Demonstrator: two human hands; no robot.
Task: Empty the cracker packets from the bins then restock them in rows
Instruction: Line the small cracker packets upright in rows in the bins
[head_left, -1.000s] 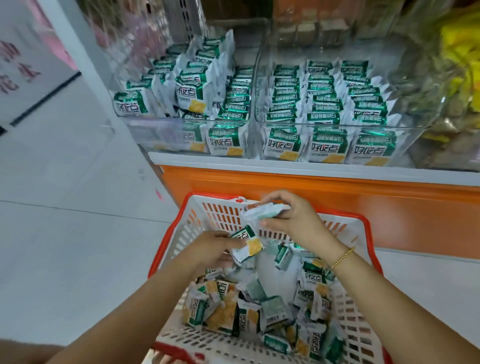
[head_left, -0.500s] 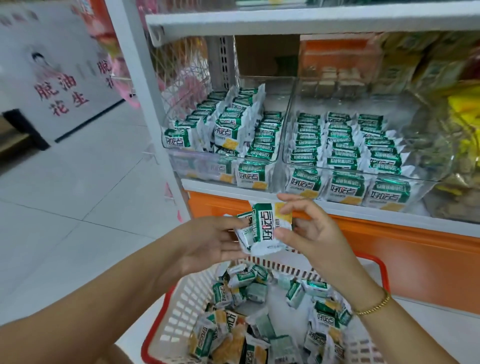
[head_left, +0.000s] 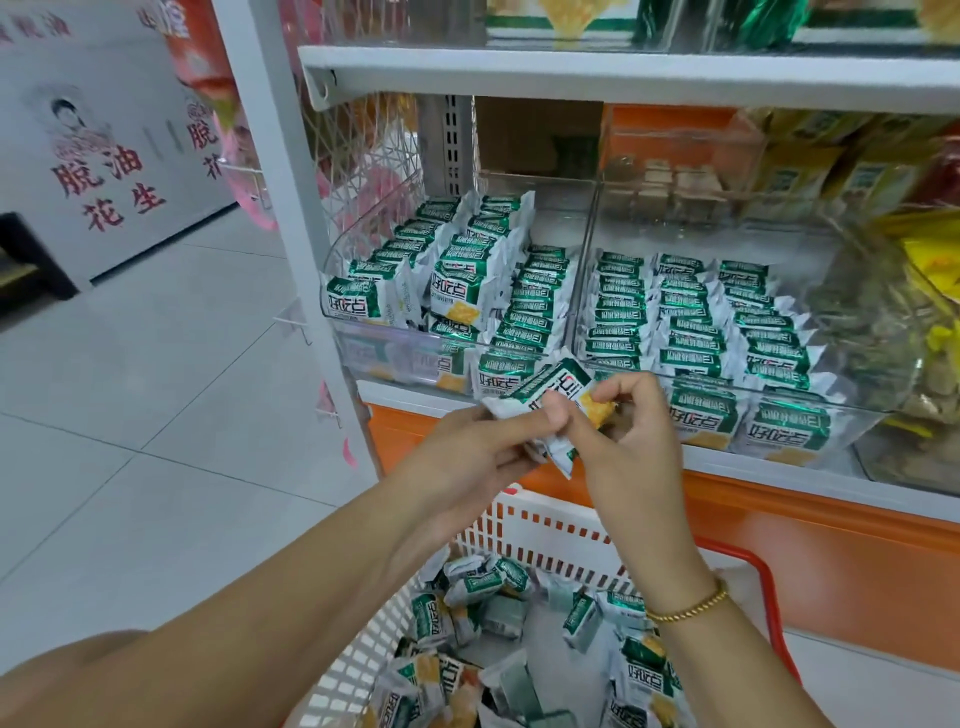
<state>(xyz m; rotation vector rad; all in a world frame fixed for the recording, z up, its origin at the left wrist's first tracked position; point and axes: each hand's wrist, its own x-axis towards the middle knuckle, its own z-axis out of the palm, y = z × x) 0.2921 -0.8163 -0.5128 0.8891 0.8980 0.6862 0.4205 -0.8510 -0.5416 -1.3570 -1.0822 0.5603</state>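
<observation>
Both hands hold a small bunch of green-and-white cracker packets (head_left: 558, 395) in front of the shelf edge. My left hand (head_left: 483, 447) pinches them from the left, thumb on top. My right hand (head_left: 636, 421) grips their right end with curled fingers. Behind them stand two clear plastic bins: the left bin (head_left: 395, 343) holds rows of upright packets, the right bin (head_left: 852, 415) holds three neat rows. Below my arms, a white basket with a red rim (head_left: 524, 525) carries several loose packets (head_left: 488, 587).
A white shelf board (head_left: 623, 73) overhangs the bins. Yellow snack bags (head_left: 930, 270) fill the bin to the right. An orange base panel (head_left: 831, 561) runs under the shelf. White tiled floor (head_left: 130, 415) lies to the left, with a white sign wall (head_left: 104, 156) beyond.
My hands rose out of the basket with packets and came up to the front of the bins. The view tilted upward, and the packets turned flatter between my hands.
</observation>
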